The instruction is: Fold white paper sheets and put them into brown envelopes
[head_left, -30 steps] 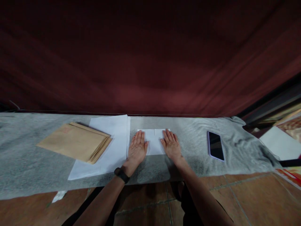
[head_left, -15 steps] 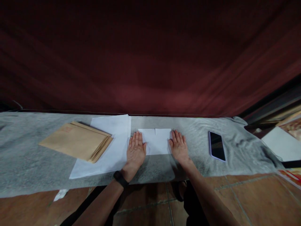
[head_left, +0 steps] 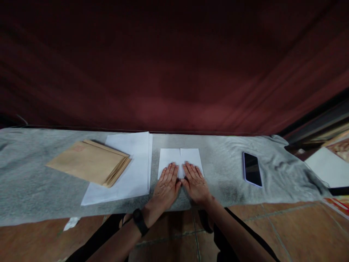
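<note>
Folding work sits at the centre of the frame. We press our left hand and our right hand side by side on the lower half of a small folded paper. It lies on the grey cloth, just below the middle of the picture. Both hands are flat, palms down, with the fingers stretched and close together; they pinch nothing.

Above the fingertips we see two flaps that meet at a short seam. So we judge that the first folds are made and the paper is being pressed flat. How many folds hide under the hands we cannot tell.

At centre left the white sheets lie in a pile, and the brown envelopes rest partly on them, well apart from both hands. They look untouched, so that part seems not yet begun. A phone rests at the right.
</note>
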### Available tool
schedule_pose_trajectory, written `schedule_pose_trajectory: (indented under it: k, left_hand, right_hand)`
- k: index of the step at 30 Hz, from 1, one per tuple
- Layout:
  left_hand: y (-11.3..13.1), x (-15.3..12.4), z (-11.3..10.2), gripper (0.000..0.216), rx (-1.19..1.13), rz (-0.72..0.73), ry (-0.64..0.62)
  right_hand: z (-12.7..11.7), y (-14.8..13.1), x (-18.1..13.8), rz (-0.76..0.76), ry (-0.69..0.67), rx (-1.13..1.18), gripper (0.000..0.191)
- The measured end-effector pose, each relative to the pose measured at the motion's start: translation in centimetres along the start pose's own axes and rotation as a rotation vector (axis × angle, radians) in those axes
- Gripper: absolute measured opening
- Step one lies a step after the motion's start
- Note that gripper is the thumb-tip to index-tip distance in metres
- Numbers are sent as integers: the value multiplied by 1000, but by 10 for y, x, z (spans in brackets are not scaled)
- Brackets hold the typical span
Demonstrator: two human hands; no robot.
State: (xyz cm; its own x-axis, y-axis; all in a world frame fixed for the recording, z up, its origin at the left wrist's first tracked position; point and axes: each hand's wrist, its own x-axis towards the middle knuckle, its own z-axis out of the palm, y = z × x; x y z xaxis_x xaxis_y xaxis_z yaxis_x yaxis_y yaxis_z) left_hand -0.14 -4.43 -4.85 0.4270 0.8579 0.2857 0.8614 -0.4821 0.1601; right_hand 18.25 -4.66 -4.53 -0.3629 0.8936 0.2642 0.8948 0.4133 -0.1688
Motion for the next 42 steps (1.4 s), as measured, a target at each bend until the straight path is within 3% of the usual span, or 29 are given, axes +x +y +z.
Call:
schedule_pose_trajectory:
  k: [12, 25, 30, 37, 42]
  left_hand:
    - [-18, -16, -8, 75, 1, -80, 28]
    - [-14, -25, -13, 84, 132, -157, 28]
    - [-9, -24, -17, 86, 150, -179, 64]
    - [0, -16, -24, 66, 115, -36, -17]
    - [-9, -8, -21, 59, 146, -91, -82]
  right_hand:
    - [-5, 32, -21, 76, 1, -71, 64]
    - [-6, 47, -36, 89, 62, -135, 73]
    - [-10, 38, -32, 99, 91, -110, 75]
    - [-14, 7, -25, -28, -31, 11, 60]
    - [-17, 20, -15, 151, -37, 106, 52]
